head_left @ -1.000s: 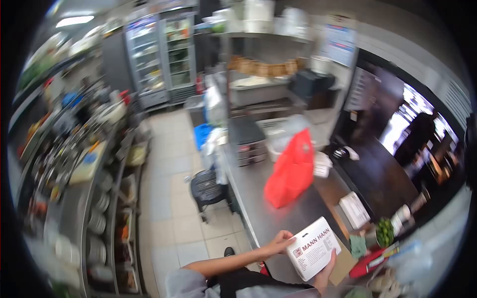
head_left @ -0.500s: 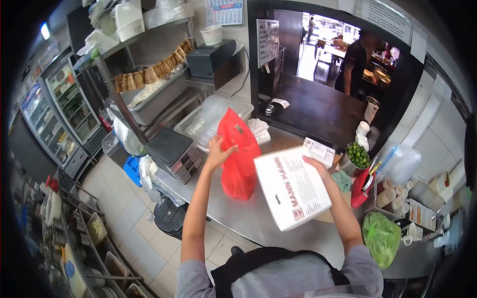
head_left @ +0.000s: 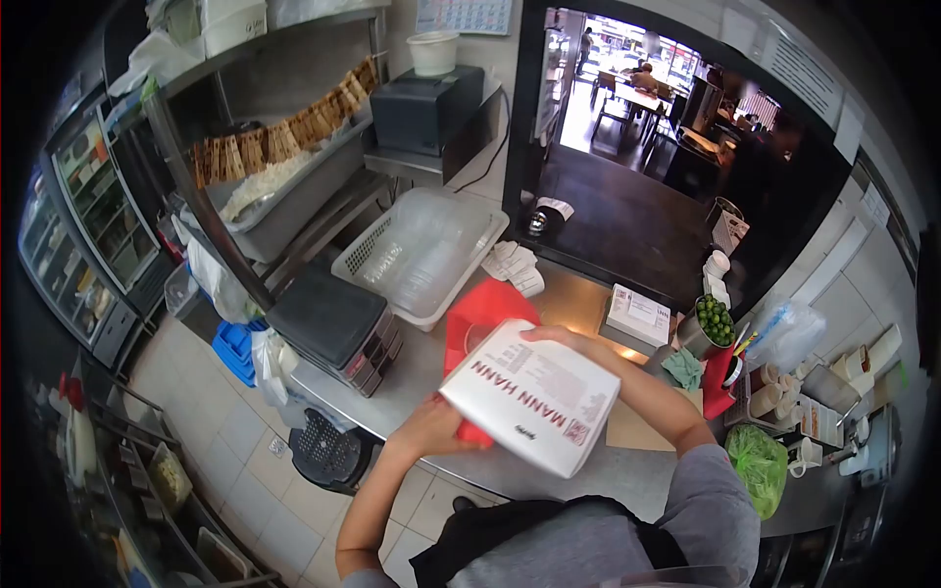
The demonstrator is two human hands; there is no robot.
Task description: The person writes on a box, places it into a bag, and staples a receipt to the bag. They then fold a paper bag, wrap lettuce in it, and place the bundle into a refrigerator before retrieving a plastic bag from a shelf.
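A white takeout box (head_left: 534,397) with red "MANN HANN" lettering is tilted above the steel counter in front of me. My right hand (head_left: 564,341) grips its far upper edge, fingers partly out of sight. A red bag (head_left: 490,309) lies behind and to the left of the box, which covers much of it. At the box's near left side, my left hand (head_left: 431,426) is closed on a lower fold of the red bag, close against the box. How far the box reaches into the bag is hidden.
Left on the counter are a dark drawer unit (head_left: 333,318) and a white basket of clear plastic lids (head_left: 417,255). Receipts (head_left: 515,267), a white carton (head_left: 637,316), a pot of green limes (head_left: 708,323) and a green plastic bag (head_left: 757,470) sit around the work area.
The box has moved left against the red bag and turned. My left hand has come down from the bag's upper edge to its near side, and the bag has sunk lower.
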